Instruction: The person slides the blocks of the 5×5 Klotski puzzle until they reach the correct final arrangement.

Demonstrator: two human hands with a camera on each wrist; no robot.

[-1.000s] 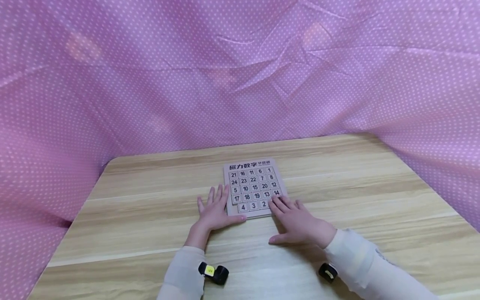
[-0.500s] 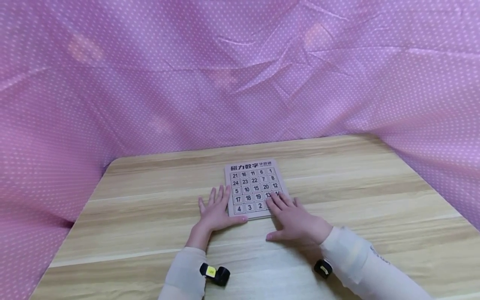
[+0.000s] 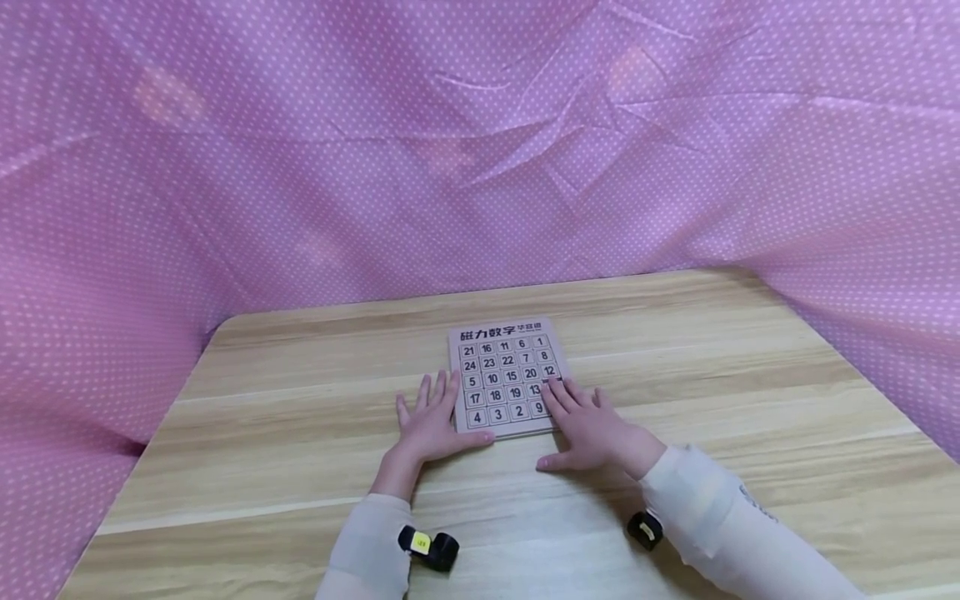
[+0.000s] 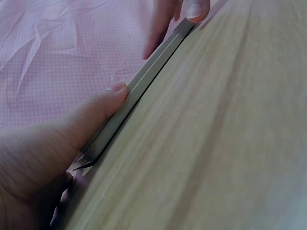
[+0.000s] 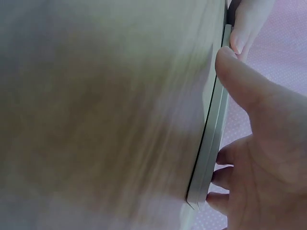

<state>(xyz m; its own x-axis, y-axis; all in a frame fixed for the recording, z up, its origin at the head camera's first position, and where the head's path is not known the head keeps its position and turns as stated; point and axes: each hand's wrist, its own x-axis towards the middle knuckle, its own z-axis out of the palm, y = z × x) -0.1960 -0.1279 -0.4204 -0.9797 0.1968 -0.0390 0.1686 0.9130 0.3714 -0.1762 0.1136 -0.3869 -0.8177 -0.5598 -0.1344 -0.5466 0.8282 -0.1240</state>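
A grey sliding number puzzle [image 3: 512, 376] lies on the table in the head view, with rows of numbered tiles under a printed heading. At its near left corner is my left hand [image 3: 431, 429], fingers spread along the left side and thumb against the front edge. That thumb [image 4: 103, 108] touches the puzzle's rim in the left wrist view. My right hand [image 3: 592, 427] has its fingertips over the tiles at the lower right, covering the tile below 13's right side. A dark strip shows just under tile 12 [image 3: 550, 371]. In the right wrist view the right thumb [image 5: 242, 79] hangs near the puzzle's front edge.
The wood-grain table [image 3: 300, 375] extends around the puzzle on all sides. A pink dotted cloth [image 3: 480, 167] hangs behind and at both sides. Small black cameras [image 3: 431, 548] are strapped to both wrists.
The bottom row, with 4, 3 and 2, has slid left to the frame's left side, and tile 9 now shows. My right fingertips have shifted slightly. The left hand stays put.
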